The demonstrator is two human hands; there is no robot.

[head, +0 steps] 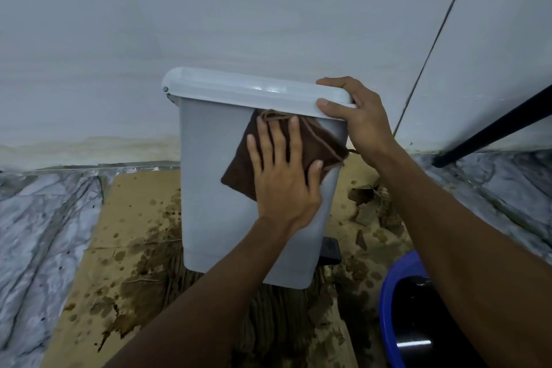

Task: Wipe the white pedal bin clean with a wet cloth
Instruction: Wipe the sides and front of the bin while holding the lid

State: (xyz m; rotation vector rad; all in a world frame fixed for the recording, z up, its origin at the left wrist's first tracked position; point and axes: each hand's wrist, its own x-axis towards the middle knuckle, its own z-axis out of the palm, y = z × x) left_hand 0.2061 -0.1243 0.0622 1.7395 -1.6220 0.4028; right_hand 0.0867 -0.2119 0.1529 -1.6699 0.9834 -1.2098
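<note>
Pressing flat-palmed, my left hand [283,179] spreads its open grip over the brown cloth [286,152] against the bin [215,188] side, just under the lid [248,92]. My right hand [355,116] has its grip closed on the lid's corner. The bin stands on stained cardboard [128,233] by the wall, a blue bucket [397,287] nearby. Pushing too hard could, I judge, slide the bin on that wet cardboard or tip it.

No readable txt, labels or nos. anywhere, incl. on the bin [209,158].
</note>
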